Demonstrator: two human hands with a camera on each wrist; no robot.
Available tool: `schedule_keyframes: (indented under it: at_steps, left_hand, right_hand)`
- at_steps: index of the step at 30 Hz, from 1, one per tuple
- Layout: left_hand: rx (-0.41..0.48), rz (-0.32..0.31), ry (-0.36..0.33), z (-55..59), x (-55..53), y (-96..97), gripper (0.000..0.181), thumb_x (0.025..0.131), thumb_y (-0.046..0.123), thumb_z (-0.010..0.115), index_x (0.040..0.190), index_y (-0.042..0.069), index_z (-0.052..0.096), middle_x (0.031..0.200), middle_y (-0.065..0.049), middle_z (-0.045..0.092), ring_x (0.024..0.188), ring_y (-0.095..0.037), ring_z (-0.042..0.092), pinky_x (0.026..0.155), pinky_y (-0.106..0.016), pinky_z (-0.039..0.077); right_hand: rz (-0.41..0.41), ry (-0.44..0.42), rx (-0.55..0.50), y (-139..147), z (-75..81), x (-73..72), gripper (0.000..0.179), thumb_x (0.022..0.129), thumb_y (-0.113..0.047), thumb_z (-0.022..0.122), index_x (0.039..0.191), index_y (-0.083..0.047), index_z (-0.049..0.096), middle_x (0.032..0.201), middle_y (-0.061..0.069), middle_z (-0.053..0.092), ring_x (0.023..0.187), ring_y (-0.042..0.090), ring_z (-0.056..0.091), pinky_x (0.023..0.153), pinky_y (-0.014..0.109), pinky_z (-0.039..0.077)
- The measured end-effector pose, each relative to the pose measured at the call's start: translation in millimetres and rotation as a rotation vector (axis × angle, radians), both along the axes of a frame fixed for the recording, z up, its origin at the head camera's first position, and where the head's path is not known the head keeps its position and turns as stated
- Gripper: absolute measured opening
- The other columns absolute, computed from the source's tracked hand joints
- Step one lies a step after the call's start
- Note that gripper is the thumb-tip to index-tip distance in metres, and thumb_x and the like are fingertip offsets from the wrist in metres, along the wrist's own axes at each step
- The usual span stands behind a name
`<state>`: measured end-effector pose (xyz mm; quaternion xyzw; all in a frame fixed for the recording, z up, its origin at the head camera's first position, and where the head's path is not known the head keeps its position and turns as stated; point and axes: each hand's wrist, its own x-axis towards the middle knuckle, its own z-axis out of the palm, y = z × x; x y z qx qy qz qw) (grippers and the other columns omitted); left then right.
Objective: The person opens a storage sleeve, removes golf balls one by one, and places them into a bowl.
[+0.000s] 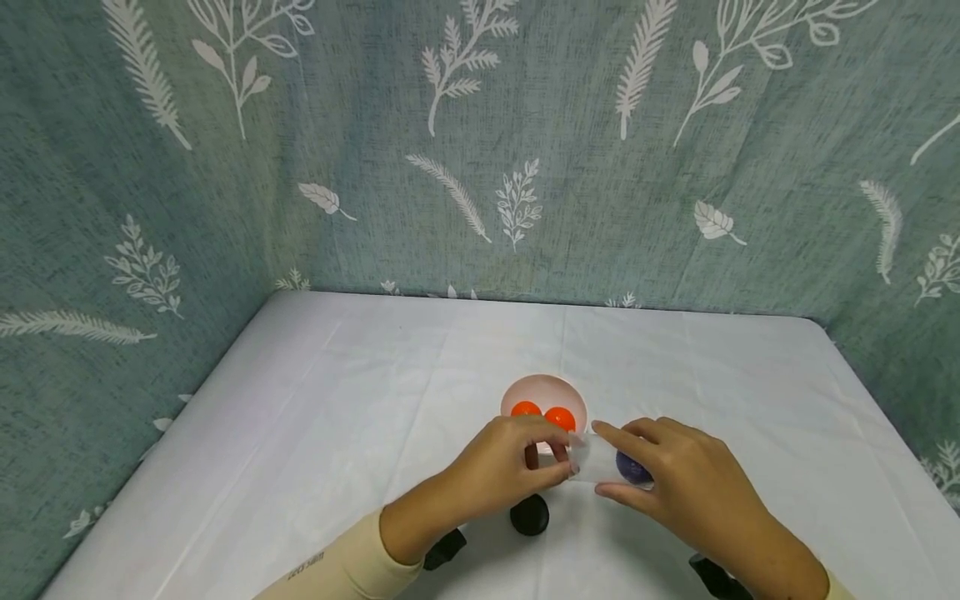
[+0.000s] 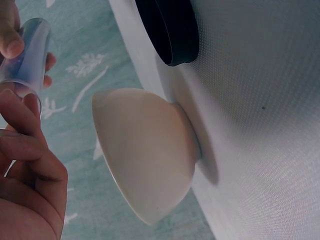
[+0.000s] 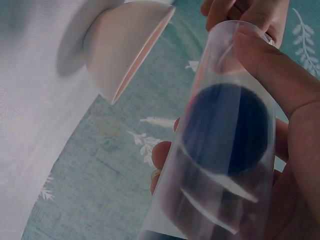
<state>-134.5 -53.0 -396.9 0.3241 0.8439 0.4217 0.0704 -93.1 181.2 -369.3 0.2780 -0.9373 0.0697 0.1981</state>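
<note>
My right hand (image 1: 678, 479) grips a clear plastic tube (image 1: 596, 458), lying roughly sideways above the table. Inside the tube is a dark blue ball (image 3: 225, 130), also visible through the wall in the head view. At the tube's mouth, the curled fingers and thumb of my left hand (image 1: 498, 467) pinch the rim; the left wrist view shows those fingers (image 2: 30, 150) partly covering the opening. Just behind both hands stands a pale pink bowl (image 1: 542, 389) holding two orange balls (image 1: 559, 418). My left hand hides part of the bowl.
A round black cap (image 1: 529, 515) lies on the white-covered table (image 1: 360, 400), below my left hand. Black wrist-camera parts (image 1: 445, 550) show by the wrists. Green leaf-patterned cloth (image 1: 570, 192) hangs behind and beside the table.
</note>
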Motion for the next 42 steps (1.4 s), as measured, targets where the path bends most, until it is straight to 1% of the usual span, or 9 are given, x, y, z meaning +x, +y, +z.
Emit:
schedule_keyframes:
  at_steps: [3,11,16,20,23,27,34,37,42]
  left_hand:
    - [-0.002,0.002,-0.011,0.7,0.2,-0.8,0.029,0.091,0.024,0.075,0.118,0.015,0.074,0.092,0.011,0.071,0.062,0.001,0.052,0.056,-0.017,0.049]
    - [-0.004,-0.009,-0.053,1.7,-0.5,-1.7,0.029,0.094,0.029,0.071,0.120,0.017,0.073,0.095,0.010,0.072,0.059,0.000,0.052,0.054,-0.018,0.049]
    - [0.000,0.003,-0.058,3.4,-0.9,-2.7,0.026,0.095,0.031,0.070,0.118,0.019,0.074,0.095,0.008,0.073,0.058,-0.001,0.053,0.054,-0.018,0.049]
    - [0.000,0.008,-0.090,1.8,-1.2,-3.2,0.027,0.095,0.031,0.070,0.118,0.019,0.074,0.095,0.007,0.073,0.058,-0.002,0.054,0.056,-0.019,0.050]
    - [0.006,0.009,-0.101,0.6,-1.8,-3.4,0.028,0.095,0.032,0.070,0.118,0.018,0.074,0.095,0.007,0.073,0.060,-0.002,0.056,0.058,-0.019,0.052]
    - [0.014,0.010,-0.106,0.0,-2.8,-3.1,0.027,0.096,0.034,0.069,0.118,0.020,0.073,0.096,0.009,0.073,0.061,-0.003,0.057,0.059,-0.020,0.052]
    - [0.032,0.018,-0.121,0.1,-5.4,-5.7,0.025,0.098,0.039,0.064,0.118,0.026,0.071,0.097,0.013,0.070,0.064,-0.005,0.057,0.063,-0.022,0.053]
    - [0.047,0.021,-0.131,0.0,-6.0,-5.7,0.026,0.096,0.039,0.066,0.118,0.026,0.070,0.097,0.013,0.070,0.065,-0.006,0.059,0.064,-0.022,0.054]
    - [0.071,0.027,-0.161,-0.2,-5.2,-5.2,0.028,0.092,0.038,0.072,0.118,0.026,0.070,0.095,0.013,0.070,0.064,-0.007,0.061,0.065,-0.023,0.054]
  right_hand:
    - [0.004,0.004,-0.002,-0.1,-0.1,-0.8,0.063,0.065,-0.052,0.088,0.121,-0.028,0.073,0.094,-0.004,0.071,0.074,0.008,0.062,0.060,0.025,0.055]
    - [-0.015,-0.026,0.017,0.0,1.2,-1.0,0.061,0.065,-0.052,0.088,0.120,-0.027,0.074,0.094,-0.004,0.072,0.073,0.007,0.062,0.059,0.023,0.053]
    - [0.003,-0.004,-0.008,1.5,-0.5,-3.5,0.061,0.064,-0.051,0.089,0.117,-0.026,0.075,0.091,-0.003,0.072,0.072,0.008,0.063,0.057,0.022,0.053]
    - [0.008,-0.003,-0.008,3.0,-1.4,-4.0,0.061,0.065,-0.051,0.089,0.119,-0.027,0.074,0.092,-0.004,0.072,0.073,0.009,0.064,0.056,0.023,0.053]
    - [0.004,0.001,-0.008,4.2,-1.1,-4.2,0.062,0.065,-0.051,0.088,0.120,-0.027,0.074,0.092,-0.003,0.072,0.075,0.010,0.065,0.057,0.025,0.054]
    - [0.006,0.018,-0.018,6.6,-0.8,-4.5,0.062,0.064,-0.051,0.089,0.120,-0.026,0.074,0.093,-0.002,0.072,0.075,0.011,0.066,0.058,0.027,0.055]
    - [0.039,0.067,-0.040,8.5,-2.0,-8.0,0.062,0.063,-0.048,0.089,0.118,-0.024,0.074,0.091,-0.002,0.071,0.074,0.010,0.066,0.055,0.024,0.052]
    - [0.046,0.081,-0.041,9.5,-2.8,-9.4,0.062,0.063,-0.049,0.089,0.118,-0.024,0.074,0.091,-0.002,0.072,0.074,0.011,0.066,0.055,0.025,0.052]
    - [0.022,0.048,-0.026,9.2,-2.2,-8.8,0.062,0.066,-0.051,0.088,0.120,-0.026,0.074,0.092,-0.001,0.072,0.075,0.012,0.067,0.056,0.026,0.054]
